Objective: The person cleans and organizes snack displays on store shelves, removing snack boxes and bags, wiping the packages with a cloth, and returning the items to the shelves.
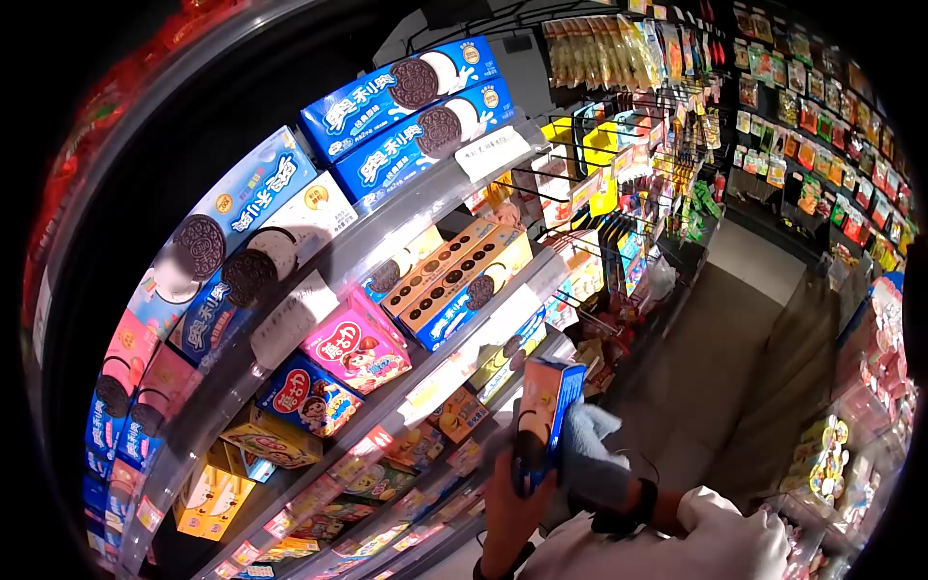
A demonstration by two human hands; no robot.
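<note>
- At the bottom middle of the view, the left hand has its fingers closed around the lower end of a blue-and-orange box, which stands on end, held off the shelf.
- Just right of that box, a grey-blue cloth covers most of the right hand (so I cannot tell how far its fingers are bent); the cloth meets the box's blue side, though whether it presses there is unclear.
- The left forearm rises from the bottom edge, a dark band at its wrist; the right forearm comes in from the right, out of a pale sleeve, with a black wristband.
- Beyond the hands, to the left, brown-and-blue boxes stand side by side on a middle shelf, a pink box near them.
- Higher up, two blue cookie boxes lie stacked behind a white label.
- Farther out are wire racks of packets, the aisle floor and hanging packs on the far wall.
</note>
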